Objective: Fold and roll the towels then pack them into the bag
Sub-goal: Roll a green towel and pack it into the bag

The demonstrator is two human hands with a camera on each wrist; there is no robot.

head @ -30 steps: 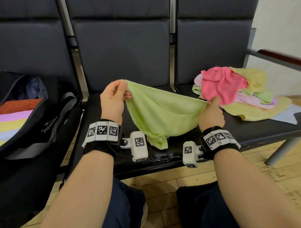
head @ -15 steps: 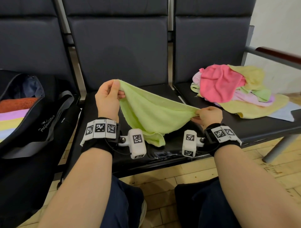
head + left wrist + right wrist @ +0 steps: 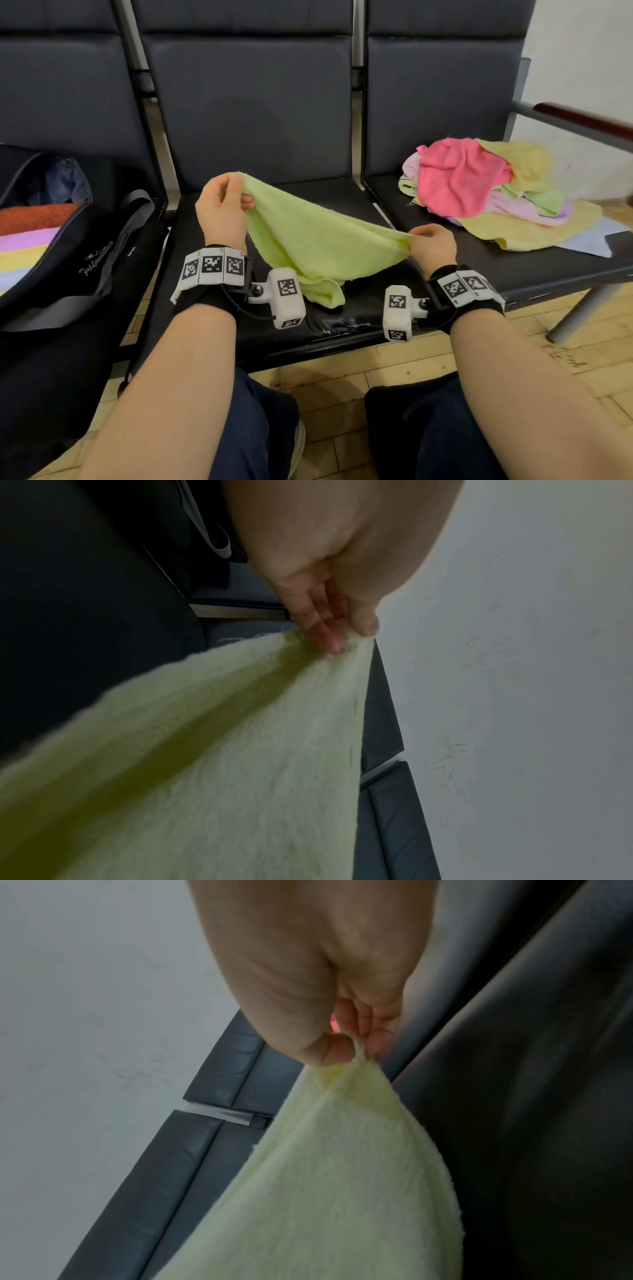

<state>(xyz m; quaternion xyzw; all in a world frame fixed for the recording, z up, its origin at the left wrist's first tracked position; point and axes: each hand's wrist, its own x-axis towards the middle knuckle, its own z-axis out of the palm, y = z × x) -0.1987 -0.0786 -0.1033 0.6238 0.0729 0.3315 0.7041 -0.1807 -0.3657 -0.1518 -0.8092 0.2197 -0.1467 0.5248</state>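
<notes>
The left hand (image 3: 224, 209) pinches one corner of a single light green towel (image 3: 318, 240); the right hand (image 3: 432, 244) pinches the opposite corner, lower and farther right. The towel sags onto the middle of three dark padded seats (image 3: 342, 202). A pile of towels (image 3: 486, 192) lies on the right seat. One black bag (image 3: 85, 260), left, holds rolled towels (image 3: 27, 240). Beyond: white wall (image 3: 579, 61), wooden floor (image 3: 342, 377).

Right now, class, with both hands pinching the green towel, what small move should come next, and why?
Probably lower it flat onto the middle seat. The left hand and right hand each pinch a corner of the green towel, stretched between them, but its lower edge sags bunched onto the seat, so it needs spreading before any fold.
</notes>
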